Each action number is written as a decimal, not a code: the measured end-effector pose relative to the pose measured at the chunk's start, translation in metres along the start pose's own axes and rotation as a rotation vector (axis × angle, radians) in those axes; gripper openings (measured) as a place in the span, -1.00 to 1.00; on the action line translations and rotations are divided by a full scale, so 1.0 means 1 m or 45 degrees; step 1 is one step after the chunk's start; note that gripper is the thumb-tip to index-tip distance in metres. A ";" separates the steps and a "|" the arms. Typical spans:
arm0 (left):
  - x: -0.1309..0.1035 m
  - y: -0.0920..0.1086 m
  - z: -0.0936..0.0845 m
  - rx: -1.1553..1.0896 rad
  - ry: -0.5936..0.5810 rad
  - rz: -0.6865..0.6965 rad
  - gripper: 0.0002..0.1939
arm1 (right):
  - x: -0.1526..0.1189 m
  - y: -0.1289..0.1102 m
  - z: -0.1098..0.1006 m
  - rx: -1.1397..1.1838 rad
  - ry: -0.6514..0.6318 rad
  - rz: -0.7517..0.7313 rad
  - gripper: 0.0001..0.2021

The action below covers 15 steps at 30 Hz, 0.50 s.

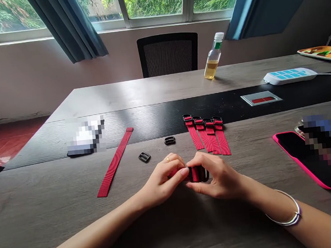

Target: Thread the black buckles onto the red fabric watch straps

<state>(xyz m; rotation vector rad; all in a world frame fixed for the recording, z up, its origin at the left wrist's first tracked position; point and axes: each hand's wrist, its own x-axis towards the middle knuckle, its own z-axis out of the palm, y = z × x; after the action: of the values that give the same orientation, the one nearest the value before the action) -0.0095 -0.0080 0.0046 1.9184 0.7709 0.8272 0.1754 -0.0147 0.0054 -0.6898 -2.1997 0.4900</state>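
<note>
Between thumb and fingers, my left hand [169, 176] pinches a red webbing strap [174, 172]. My right hand [217, 175] grips a black slide buckle [204, 173] by its edges, and the strap passes through it. Just beyond my left hand lie two loose black buckles, one nearer [144, 157] and one farther [170, 140]. A flat red strap [115, 162] rests slantwise to the left. Past my right hand, several red straps with black buckles [209, 133] lie side by side. My fingers hide part of the held strap.
A phone in a pink case [312, 160] lies at the right. Behind it are a power strip [291, 75] and a metal desk insert [261, 98]. A bottle with amber liquid [212, 67] stands at the back. A blurred white item [85, 136] sits at the left.
</note>
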 end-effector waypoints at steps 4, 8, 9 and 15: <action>-0.002 0.001 0.001 0.051 -0.052 0.089 -0.60 | 0.000 0.001 -0.003 -0.005 -0.034 -0.052 -0.84; -0.003 0.002 -0.001 0.085 -0.069 0.104 -0.61 | 0.000 0.002 -0.004 -0.035 -0.045 -0.085 -0.85; -0.003 0.002 -0.001 0.090 -0.072 0.110 -0.61 | 0.000 0.002 -0.003 -0.036 -0.043 -0.107 -0.85; -0.002 -0.007 -0.009 0.120 0.009 0.110 -0.65 | 0.002 0.002 -0.004 0.167 -0.038 0.083 -0.83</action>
<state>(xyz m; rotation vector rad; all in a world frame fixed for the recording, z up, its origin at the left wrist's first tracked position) -0.0188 -0.0021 0.0012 2.0459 0.7469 0.8641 0.1780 -0.0116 0.0082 -0.6895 -2.1560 0.6752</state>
